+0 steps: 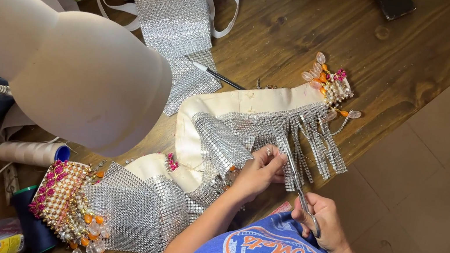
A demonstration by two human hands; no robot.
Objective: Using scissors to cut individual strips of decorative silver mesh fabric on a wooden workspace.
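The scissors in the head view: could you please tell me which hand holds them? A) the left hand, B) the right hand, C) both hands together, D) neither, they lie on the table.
B: the right hand has its fingers through the handles of the scissors, while the left hand pinches the rhinestone fringe at the blades.

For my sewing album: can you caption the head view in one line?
Right hand works scissors at a rhinestone fringe that the left hand pinches, on a wooden table.
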